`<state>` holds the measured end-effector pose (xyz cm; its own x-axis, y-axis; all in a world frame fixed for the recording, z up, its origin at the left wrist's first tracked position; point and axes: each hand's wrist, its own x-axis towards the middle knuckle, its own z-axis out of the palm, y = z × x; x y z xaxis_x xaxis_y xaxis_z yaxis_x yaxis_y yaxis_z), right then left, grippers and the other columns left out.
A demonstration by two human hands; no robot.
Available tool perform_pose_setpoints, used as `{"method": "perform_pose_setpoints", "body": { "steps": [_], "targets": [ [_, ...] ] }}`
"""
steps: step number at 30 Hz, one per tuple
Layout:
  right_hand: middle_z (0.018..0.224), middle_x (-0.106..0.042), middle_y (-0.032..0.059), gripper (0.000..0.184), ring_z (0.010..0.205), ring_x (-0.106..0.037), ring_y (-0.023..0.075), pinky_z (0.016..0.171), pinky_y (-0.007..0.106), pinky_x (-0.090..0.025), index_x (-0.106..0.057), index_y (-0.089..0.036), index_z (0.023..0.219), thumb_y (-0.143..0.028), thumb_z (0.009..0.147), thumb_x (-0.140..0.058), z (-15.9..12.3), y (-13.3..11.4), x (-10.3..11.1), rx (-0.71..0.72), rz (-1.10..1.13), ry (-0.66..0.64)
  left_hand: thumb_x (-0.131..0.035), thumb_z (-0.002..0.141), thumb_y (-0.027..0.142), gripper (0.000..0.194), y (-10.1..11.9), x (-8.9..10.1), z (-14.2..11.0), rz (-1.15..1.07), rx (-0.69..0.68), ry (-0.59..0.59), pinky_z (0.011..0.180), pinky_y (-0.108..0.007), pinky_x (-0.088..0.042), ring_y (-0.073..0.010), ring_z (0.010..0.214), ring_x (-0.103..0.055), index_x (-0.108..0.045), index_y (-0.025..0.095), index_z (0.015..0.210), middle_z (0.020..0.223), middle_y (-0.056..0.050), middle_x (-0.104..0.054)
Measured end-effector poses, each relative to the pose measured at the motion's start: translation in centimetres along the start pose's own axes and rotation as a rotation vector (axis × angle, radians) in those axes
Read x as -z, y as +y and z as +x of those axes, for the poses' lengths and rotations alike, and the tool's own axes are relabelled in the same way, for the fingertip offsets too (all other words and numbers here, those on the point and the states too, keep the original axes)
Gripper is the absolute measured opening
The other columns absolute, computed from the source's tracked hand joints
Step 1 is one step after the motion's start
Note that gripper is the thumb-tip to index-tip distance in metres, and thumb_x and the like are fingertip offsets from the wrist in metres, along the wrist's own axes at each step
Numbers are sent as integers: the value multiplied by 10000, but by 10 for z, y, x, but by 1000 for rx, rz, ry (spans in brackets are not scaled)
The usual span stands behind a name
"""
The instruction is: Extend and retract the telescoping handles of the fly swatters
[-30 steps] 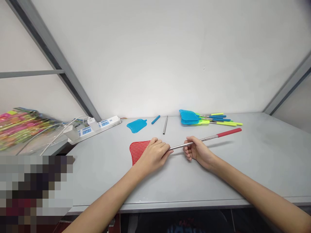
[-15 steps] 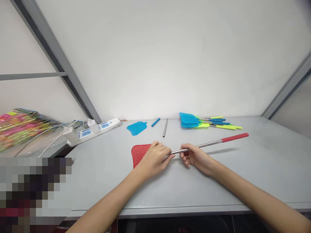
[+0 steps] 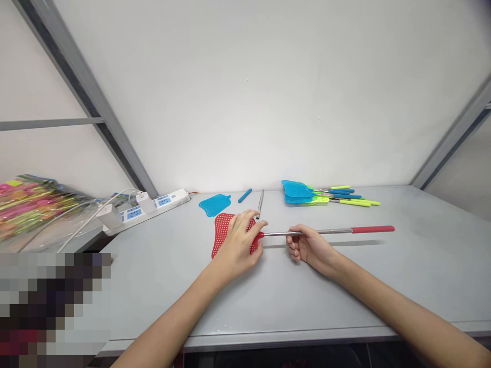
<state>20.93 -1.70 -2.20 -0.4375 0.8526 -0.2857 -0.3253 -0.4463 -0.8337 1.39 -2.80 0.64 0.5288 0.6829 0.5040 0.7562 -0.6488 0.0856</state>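
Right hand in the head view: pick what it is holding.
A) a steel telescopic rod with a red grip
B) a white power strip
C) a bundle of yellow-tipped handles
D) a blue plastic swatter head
A. The right hand curls its fingers around the shaft of the steel telescopic rod with a red grip, with the red grip sticking out past the hand.

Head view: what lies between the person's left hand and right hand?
The head view shows a steel telescopic rod crossing from the red mesh swatter head under the left hand to the right hand.
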Motion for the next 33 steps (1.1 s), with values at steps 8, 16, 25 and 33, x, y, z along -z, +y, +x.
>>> {"method": "perform_pose_setpoints", "body": {
  "steps": [8,16,25,33],
  "targets": [
    [544,-442,-20,255,442,-382,72,454,214,-321,-518,-134,611,-351,729,-455,-1,6,-5,68,-44,27,-329,544,-104,668,1,-13,-6,53,-28,-97,933,-474,-202,-263,1236,-154,-395,208,1131,1284,-111,-285],
    [492,-368,-41,228,417,-342,60,424,195,-285,-496,-134,604,-308,734,-426,5,-1,7,36,193,85,-288,521,-123,758,-8,-14,-4,11,-6,-66,938,-418,-250,-231,1234,-161,-331,213,1199,1319,-103,-220],
    [484,-347,-32,197,418,-329,68,415,199,-272,-464,-138,582,-257,732,-419,3,-5,11,-16,283,87,-297,593,-72,659,-19,-10,-1,62,148,54,920,-411,-242,-221,1204,-234,-344,204,1190,1296,-104,-278],
    [482,-338,-28,206,420,-321,69,415,203,-267,-454,-136,573,-249,739,-410,4,-6,11,-27,294,120,-285,548,-107,677,-22,-15,-4,28,171,17,918,-422,-245,-226,1212,-216,-406,216,1131,1301,-102,-252]
  ]
}}
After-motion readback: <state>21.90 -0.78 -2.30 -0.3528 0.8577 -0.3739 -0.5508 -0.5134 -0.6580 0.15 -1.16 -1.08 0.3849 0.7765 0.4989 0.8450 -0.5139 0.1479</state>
